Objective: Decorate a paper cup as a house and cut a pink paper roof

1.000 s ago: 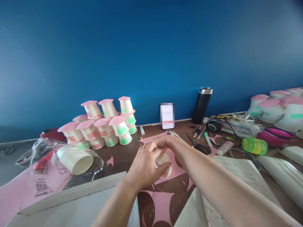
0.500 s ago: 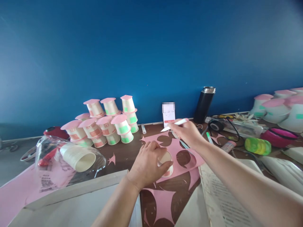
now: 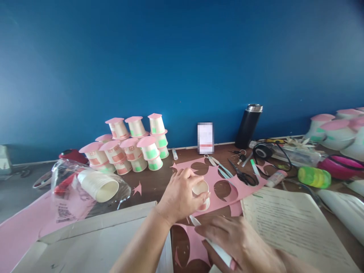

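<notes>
My left hand (image 3: pixel 182 195) is wrapped round a white paper cup (image 3: pixel 201 187) with a reddish patch low on its side. The cup rests on a pink sheet (image 3: pixel 213 174) with round holes cut in it. In my right hand (image 3: pixel 227 235) is a white marker pen (image 3: pixel 217 252) with a pink end; its pale tip is just in front of the cup, apart from it. Parts of the right-hand fingers are blurred. Pink cut-out scraps (image 3: pixel 196 246) lie under and beside the right hand.
Pink-roofed paper cups (image 3: pixel 125 153) stand stacked at the left. A plastic bag of white cups (image 3: pixel 99 185) lies nearer. A phone (image 3: pixel 205 138) and a black flask (image 3: pixel 248 127) are by the blue wall. Scissors (image 3: pixel 243 174) and an open book (image 3: pixel 284 223) lie right.
My right hand has come down and nearer with the marker pen, from beside the phone to just in front of the cup. The left hand keeps its hold, and the scissors are now uncovered.
</notes>
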Tool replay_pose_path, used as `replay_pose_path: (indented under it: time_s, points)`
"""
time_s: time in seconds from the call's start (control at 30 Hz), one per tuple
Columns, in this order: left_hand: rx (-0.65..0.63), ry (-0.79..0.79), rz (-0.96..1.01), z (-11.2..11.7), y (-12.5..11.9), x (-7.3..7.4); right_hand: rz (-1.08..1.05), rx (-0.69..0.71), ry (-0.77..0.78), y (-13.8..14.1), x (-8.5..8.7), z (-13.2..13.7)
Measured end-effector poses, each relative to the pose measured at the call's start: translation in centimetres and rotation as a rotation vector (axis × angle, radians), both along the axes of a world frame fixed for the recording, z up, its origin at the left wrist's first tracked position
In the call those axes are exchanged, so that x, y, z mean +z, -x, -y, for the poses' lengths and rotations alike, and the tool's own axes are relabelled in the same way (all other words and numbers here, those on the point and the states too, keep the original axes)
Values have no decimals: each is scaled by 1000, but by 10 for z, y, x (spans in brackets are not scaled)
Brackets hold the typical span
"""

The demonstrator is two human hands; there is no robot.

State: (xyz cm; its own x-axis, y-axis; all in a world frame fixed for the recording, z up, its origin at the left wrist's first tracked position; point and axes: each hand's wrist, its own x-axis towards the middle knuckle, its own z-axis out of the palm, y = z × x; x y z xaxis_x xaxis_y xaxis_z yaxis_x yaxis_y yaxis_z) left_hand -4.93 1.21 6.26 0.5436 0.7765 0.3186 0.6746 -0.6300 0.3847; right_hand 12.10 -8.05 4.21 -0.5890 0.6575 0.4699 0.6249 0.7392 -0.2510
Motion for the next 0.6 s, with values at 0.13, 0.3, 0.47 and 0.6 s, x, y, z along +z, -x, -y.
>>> replay_pose_path:
  time_s: [0.13,0.3,0.47,0.6]
  points:
    - [1,-28,20,-1,-1,-1,103,-74,76,10,-11,-11]
    - [3,-26,23,-1,-1,-1,153,-126,130,11,-18,-15]
    - [11,-25,12,-1,-1,-1,96,-130,117,10,-27,-14]
    - [15,-29,9,-1,-1,-2,106,-154,156,10,-31,-15]
